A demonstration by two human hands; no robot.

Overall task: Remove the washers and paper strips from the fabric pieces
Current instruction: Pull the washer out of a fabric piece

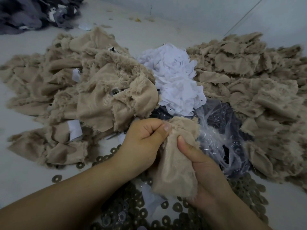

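Both my hands hold one beige furry fabric piece [176,166] low in the middle of the view. My left hand [142,143] pinches its top edge between thumb and curled fingers. My right hand [204,165] grips its right side, thumb pressed on the cloth. Whether a washer or paper strip is still on this piece is hidden. A heap of beige pieces [86,97] lies to the left, some with white paper strips [74,130] and a washer [115,91] showing. Several loose dark washers [132,211] cover the surface beneath my forearms.
A pile of white paper strips [176,80] sits behind my hands. A crumpled clear plastic bag [221,130] lies just right of them. A second beige fabric heap [257,90] fills the right side. Dark grey fabric [33,12] is piled at the far left corner.
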